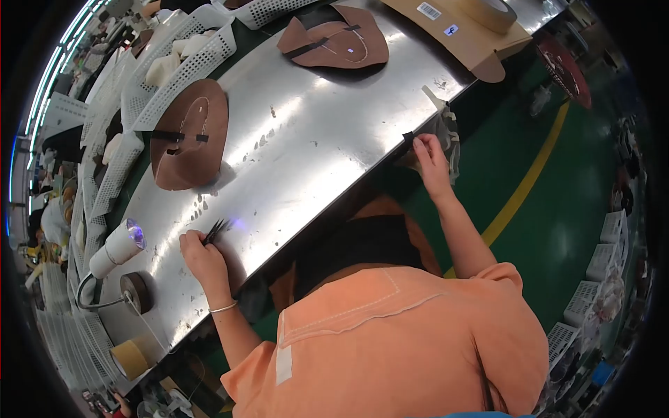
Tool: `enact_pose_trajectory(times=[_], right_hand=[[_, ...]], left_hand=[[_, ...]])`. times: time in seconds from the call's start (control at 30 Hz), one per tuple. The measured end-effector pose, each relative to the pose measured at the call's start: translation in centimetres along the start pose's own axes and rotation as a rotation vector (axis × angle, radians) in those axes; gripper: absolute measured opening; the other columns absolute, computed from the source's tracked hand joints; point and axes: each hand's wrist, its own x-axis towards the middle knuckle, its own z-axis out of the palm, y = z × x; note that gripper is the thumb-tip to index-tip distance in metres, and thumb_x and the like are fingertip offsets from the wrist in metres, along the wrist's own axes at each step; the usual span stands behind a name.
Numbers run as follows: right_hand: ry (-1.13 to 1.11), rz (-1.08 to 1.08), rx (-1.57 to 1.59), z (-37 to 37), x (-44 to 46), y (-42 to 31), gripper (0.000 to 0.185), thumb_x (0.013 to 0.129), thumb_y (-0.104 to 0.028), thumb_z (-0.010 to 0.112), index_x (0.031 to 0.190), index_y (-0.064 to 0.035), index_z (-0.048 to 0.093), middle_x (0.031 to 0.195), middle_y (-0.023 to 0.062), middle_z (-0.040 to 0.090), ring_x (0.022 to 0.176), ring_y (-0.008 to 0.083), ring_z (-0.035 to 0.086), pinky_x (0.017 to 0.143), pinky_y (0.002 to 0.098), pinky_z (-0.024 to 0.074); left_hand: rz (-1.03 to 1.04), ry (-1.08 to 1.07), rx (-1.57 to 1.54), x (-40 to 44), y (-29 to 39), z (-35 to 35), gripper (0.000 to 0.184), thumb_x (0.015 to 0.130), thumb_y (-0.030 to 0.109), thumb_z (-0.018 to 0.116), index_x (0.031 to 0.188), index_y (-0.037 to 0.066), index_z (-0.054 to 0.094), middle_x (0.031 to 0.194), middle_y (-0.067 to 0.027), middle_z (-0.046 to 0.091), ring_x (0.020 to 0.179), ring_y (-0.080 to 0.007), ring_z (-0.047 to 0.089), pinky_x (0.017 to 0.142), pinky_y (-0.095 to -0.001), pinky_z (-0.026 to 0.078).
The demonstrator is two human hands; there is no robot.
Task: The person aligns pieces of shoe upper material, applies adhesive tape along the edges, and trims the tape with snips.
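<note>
My left hand [202,259] rests on the metal table near its front left. Its fingers are closed round a dark bundle of thin black strips [217,230] with pointed ends; their exact kind is unclear. At the table's front edge, my right hand [433,161] pinches a small black piece [408,138]. Pale, partly see-through plastic [447,132] hangs by the edge beside that hand. Farther in on the table lie a brown sheet-like piece [191,143] and another brown piece [341,45], both carrying black strips and light stitched lines.
A white lamp [115,249] on a bendable neck shines at the left. Near it lies a roll of tan tape [130,359]. At the far right, another tape roll [490,12] sits on a cardboard box [453,28]. White perforated baskets [185,80] line the far side.
</note>
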Motion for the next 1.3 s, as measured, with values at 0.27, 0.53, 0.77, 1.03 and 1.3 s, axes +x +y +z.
enact_pose_trajectory(times=[0.27,0.53,0.77,1.03,1.3], right_hand=[[-0.218,-0.043,0.178,-0.7,-0.3,-0.5,0.016,0.096,-0.017,0.053,0.090,-0.0027,0.058,0.081,-0.0002,0.058,0.075,0.0050,0.052,0.070,0.0200,0.0413],[-0.496,-0.281,0.151,1.1,-2.6,-8.6,0.009,0.091,-0.003,0.052,0.085,-0.0013,0.058,0.067,0.0030,0.059,0.059,0.0093,0.058,0.053,0.0205,0.0424],[-0.656,-0.264,0.061,5.3,-4.0,-9.5,0.004,0.082,-0.003,0.066,0.086,-0.0023,0.065,0.070,0.0051,0.062,0.058,0.0140,0.058,0.054,0.0245,0.0435],[-0.782,-0.359,0.000,5.8,-4.5,-8.4,0.010,0.080,-0.008,0.069,0.087,-0.0026,0.065,0.075,0.0085,0.064,0.062,0.0191,0.062,0.056,0.0286,0.0471],[-0.740,-0.451,-0.147,4.1,-3.3,-8.0,0.009,0.079,-0.008,0.070,0.086,-0.0042,0.066,0.072,0.0075,0.063,0.062,0.0199,0.062,0.055,0.0286,0.0463]], left_hand=[[-0.122,-0.006,-0.210,-1.0,1.8,-0.7,0.015,0.078,0.000,0.054,0.075,0.001,0.040,0.074,-0.0073,0.040,0.070,-0.0232,0.041,0.067,-0.0347,0.038],[-0.120,-0.038,-0.685,0.6,3.5,-2.4,0.023,0.097,0.020,0.050,0.092,0.000,0.061,0.070,-0.0009,0.053,0.064,-0.0072,0.047,0.058,-0.0228,0.039],[0.429,-0.017,-0.467,9.9,9.0,-1.2,0.017,0.087,0.001,0.057,0.102,0.003,0.064,0.083,-0.0085,0.061,0.069,-0.0195,0.058,0.064,-0.0277,0.047],[0.839,-0.108,-0.393,16.3,19.8,8.8,0.045,0.071,-0.003,0.063,0.114,0.009,0.058,0.114,-0.0066,0.058,0.085,-0.0300,0.063,0.072,-0.0368,0.052],[0.809,-0.118,-0.539,17.9,25.4,15.1,0.035,0.074,-0.006,0.053,0.102,0.010,0.065,0.103,-0.0082,0.064,0.089,-0.0312,0.062,0.077,-0.0372,0.050]])
